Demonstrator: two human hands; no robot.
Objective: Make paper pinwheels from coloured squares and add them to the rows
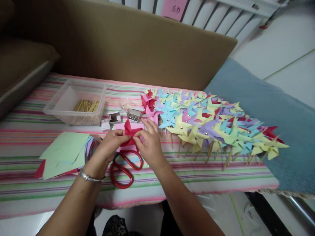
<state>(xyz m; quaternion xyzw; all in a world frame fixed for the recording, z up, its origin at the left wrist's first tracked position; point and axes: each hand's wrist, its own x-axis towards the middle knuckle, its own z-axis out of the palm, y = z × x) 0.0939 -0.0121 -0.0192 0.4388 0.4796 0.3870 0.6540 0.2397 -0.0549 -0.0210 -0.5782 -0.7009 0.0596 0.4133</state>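
A red paper pinwheel (129, 128) with folded blades is pinched between both hands over the striped cloth. My left hand (110, 144), with a silver bangle at the wrist, grips its left side, thumb toward the centre. From the right, my right hand (150, 142) pinches it near the middle with thumb and index finger, the other fingers lifted. Whether a pin is in its centre cannot be made out. Just below the hands lie red-handled scissors (123, 186), their blades hidden. Pink paper (118, 126) lies beneath the hands. Behind them stands a small open box of metal fasteners (134, 116).
Many finished pinwheels (205, 131) on sticks fill the right side. At left are a clear plastic bin (57, 109) of wooden sticks and stacked coloured paper squares (64, 149). Another small box (114, 117) and a round clear container (125, 104) stand behind. A brown board (137, 49) closes the back.
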